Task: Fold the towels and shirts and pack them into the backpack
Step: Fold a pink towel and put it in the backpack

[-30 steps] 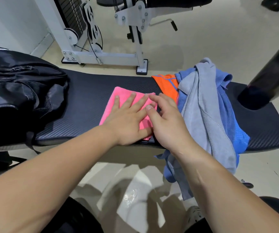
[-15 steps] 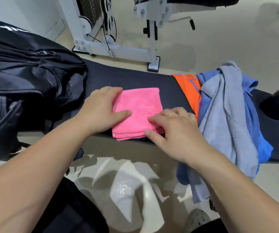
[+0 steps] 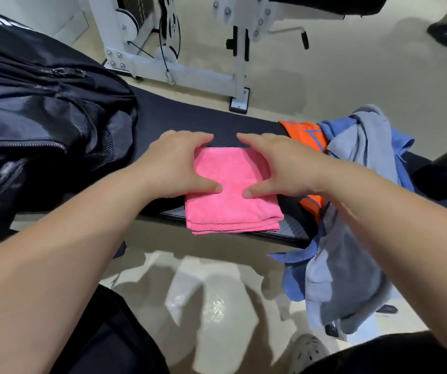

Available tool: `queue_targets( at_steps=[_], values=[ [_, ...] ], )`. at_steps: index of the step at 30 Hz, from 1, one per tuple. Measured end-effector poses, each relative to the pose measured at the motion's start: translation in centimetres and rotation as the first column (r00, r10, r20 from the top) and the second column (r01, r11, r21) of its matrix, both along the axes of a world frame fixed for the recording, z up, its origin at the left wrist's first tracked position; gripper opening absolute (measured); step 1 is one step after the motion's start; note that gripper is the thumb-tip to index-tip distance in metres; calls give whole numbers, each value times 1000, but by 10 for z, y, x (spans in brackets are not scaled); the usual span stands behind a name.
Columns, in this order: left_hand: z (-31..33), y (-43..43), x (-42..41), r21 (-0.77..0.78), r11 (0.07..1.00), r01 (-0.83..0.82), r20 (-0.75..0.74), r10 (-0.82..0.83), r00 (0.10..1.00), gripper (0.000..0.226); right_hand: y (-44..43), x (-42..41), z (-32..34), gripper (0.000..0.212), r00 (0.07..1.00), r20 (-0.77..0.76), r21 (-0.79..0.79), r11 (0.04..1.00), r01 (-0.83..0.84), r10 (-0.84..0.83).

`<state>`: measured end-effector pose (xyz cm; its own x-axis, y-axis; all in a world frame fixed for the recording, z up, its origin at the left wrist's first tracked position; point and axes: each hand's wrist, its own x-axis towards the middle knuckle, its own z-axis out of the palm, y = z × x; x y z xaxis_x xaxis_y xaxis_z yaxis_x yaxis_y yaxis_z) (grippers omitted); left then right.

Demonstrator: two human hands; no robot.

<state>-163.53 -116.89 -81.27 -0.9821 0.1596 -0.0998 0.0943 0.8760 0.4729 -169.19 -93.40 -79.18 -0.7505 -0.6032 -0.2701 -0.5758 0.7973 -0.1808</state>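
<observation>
Since half a second ago both hands have shifted from the near corners of the pink towel (image 3: 230, 209) to its two flanks and now mirror each other. Left hand (image 3: 176, 166) sits on the towel's left side and right hand (image 3: 284, 168) on its right. On each, the fingers are curled down over the far corner and the thumb is laid flat on the top face, pointing inward, so the thumb tips are near each other but apart. Whether my fingertips are tucked under the bottom layer is hidden by the hands themselves; I judge that each hand is clamped on the towel, not merely resting on it. The towel is folded into a compact block on the black bench (image 3: 168, 114). Its slightly longer axis runs from me toward the far side, and its stacked free edges face me and just overhang the bench's front lip. The relation that governs the next move is that the backpack (image 3: 44, 112) lies directly to the left of the towel, on the same bench, near but not touching, with my left hand between the two. My left hand is therefore the nearer one, and I judge that a sideways carry to the left, with the block held level so the layers do not slip, is what is called for. I cannot make out an open mouth on the bag from this view. Unfolded work remains to the right: an orange shirt (image 3: 304, 132) under a grey garment (image 3: 352, 279) and a blue shirt (image 3: 295, 276), heaped and hanging off the bench edge.
</observation>
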Motion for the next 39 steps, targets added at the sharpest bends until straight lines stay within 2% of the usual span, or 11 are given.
queue_targets(
  at_steps=[6,11,13,17,20,23,28,30,33,35,39],
  values=[
    [6,12,-1,-30,999,36,-96,-39,995,70,1,11,8,105,992,-124,-22,1000,-7,4],
    [13,23,-7,-152,988,26,-155,-50,987,49,-6,14,8,79,983,-181,28,999,15,-10],
    [14,29,-12,-236,972,-3,-245,-56,968,30,-9,8,8,71,962,-273,-7,1000,20,-21],
    [14,29,-18,-344,933,-108,-407,-44,913,17,-17,1,5,64,888,-431,-154,983,102,-160],
    [11,25,-14,-282,957,-65,-442,-70,894,28,-11,12,-7,59,888,-426,-290,956,51,-177],
    [10,29,2,-202,978,60,-434,-144,890,46,7,33,-18,76,936,-335,-354,935,-20,-107],
    [2,32,37,-147,975,164,-413,-211,886,68,27,66,-19,91,971,-240,-235,971,-42,-17],
    [-3,32,48,-108,976,190,-283,-213,935,79,30,73,-22,94,982,-191,-147,989,-28,-1],
    [-18,32,61,-226,944,241,-69,-262,963,100,31,79,-25,98,993,-111,15,1000,-26,27],
    [-28,33,67,-338,908,247,-60,-283,957,103,27,79,-19,100,997,-78,55,998,-8,12],
    [-31,38,71,-393,893,218,-65,-264,962,101,7,59,2,87,985,-128,-104,990,100,-113]
  ],
)
